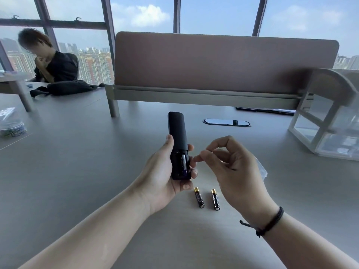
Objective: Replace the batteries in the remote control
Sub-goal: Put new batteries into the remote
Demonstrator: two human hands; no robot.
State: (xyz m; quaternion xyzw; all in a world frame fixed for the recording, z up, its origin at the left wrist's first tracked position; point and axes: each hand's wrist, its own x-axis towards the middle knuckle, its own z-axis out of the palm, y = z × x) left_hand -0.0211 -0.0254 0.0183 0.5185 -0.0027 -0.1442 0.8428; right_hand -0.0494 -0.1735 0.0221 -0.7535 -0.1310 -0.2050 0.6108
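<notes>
left hand (165, 171) wrapped around the black remote (177, 146) held above the grey desk (77, 152), battery bay open with one cell inside (184, 162), two loose batteries (199, 197) on the desk just beside, right hand (231, 166) empty, fingers loosely curled near the bay

We note a grey desk (77, 152) backed by a brown divider panel (223, 63) on a metal rail. An oval cable port (226, 122) sits in the desktop just before the panel. At far right stands a white-framed clear organiser (328, 121) (contents too blurred to identify). At far left we record a bag of small items (11, 124), a dark bag (66, 88), and a seated person in black (56, 65) by the windows (143, 14).
</notes>
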